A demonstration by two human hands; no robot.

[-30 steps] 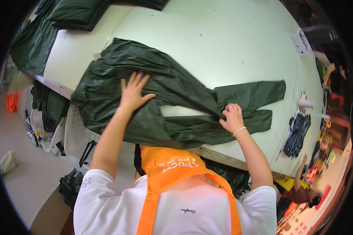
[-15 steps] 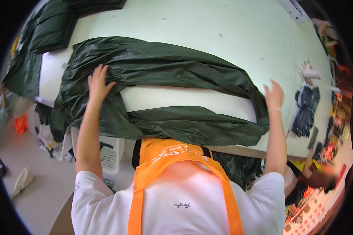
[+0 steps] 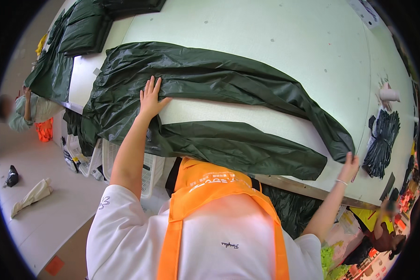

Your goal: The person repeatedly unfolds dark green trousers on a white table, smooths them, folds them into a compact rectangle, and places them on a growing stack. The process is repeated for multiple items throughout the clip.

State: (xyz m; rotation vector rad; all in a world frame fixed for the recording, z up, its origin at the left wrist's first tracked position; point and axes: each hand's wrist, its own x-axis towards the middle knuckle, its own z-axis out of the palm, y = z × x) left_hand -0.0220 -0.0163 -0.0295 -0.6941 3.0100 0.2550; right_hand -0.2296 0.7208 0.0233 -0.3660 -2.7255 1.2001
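Observation:
Dark green, shiny rain trousers (image 3: 210,70) lie spread across the pale table, waist end at the left, both legs stretching right. My left hand (image 3: 151,99) rests on the fabric near where the legs part, its fingers apart and holding nothing. At the far right, my right hand (image 3: 350,166) pinches the cuff of the farther leg, which bends toward me there. The nearer leg (image 3: 247,144) lies along the front table edge, untouched, its cuff apart from the other one.
Folded dark green garments (image 3: 86,28) sit at the back left. A tied bundle of black strips (image 3: 381,144) and a white spool (image 3: 389,94) lie at the right. White plastic baskets (image 3: 154,175) stand below the table. One person (image 3: 28,109) is at the far left, another at lower right.
My right hand has moved down and right and taken hold of the farther leg's cuff, drawing it away from the nearer leg. My left hand stays open over the trousers, now closer to the legs' fork.

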